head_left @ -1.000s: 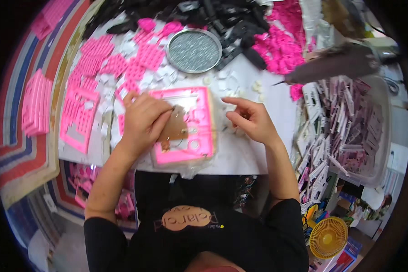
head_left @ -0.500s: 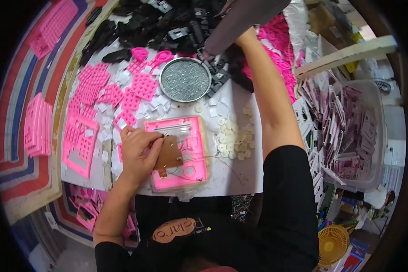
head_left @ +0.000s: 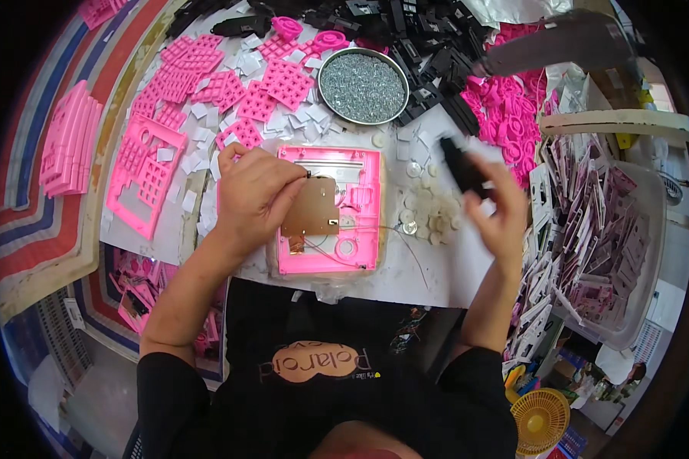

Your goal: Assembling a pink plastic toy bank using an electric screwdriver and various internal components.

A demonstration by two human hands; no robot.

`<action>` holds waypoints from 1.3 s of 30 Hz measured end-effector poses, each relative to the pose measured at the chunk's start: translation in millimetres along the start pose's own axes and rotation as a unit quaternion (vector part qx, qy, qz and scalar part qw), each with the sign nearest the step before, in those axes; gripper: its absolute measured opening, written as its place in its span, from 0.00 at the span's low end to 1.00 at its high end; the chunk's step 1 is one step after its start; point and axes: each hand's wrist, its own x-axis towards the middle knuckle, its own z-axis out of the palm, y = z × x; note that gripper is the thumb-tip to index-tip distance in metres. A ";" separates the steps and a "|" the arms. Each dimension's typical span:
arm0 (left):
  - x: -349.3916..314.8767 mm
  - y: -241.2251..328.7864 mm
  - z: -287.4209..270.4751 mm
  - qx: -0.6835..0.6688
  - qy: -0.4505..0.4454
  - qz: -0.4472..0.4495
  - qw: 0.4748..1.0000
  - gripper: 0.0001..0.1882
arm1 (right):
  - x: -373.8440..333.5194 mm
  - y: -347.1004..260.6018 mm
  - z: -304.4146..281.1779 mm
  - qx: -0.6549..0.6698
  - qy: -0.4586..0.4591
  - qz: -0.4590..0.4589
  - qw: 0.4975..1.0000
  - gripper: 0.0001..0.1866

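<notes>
A pink plastic casing [head_left: 369, 210] lies open side up on the worktable, with a silvery strip across its upper part. Over its left half sits a brown circuit board [head_left: 314, 208] with thin wires. My left hand [head_left: 254, 197] is closed at the board's upper left corner, pinching there beside a small black bit; the fingertips are partly hidden. To the right of the casing, my right hand [head_left: 501, 205] holds a long black plastic part [head_left: 462, 165] between thumb and fingers, above the table. Both are blurred by motion. Pale round discs [head_left: 429, 214] lie beneath and left of it.
A round tin of small metal screws [head_left: 364, 86] stands behind the casing. Black parts [head_left: 406, 30] are heaped at the back. Pink button grids [head_left: 287, 84] and white paper squares lie left. A dark elongated tool [head_left: 559, 42] hangs over pink rings [head_left: 505, 122]. A clear bin [head_left: 628, 306] stands right.
My right hand has come back from the black heap at the far side, bringing a black part. My left hand stays at the board. The whole view has shifted.
</notes>
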 end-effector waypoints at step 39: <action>32.0 2.5 -38.4 0.000 -0.326 0.059 0.943 0.12 | 48.5 -78.6 105.3 -0.033 -0.289 -0.174 0.941 0.29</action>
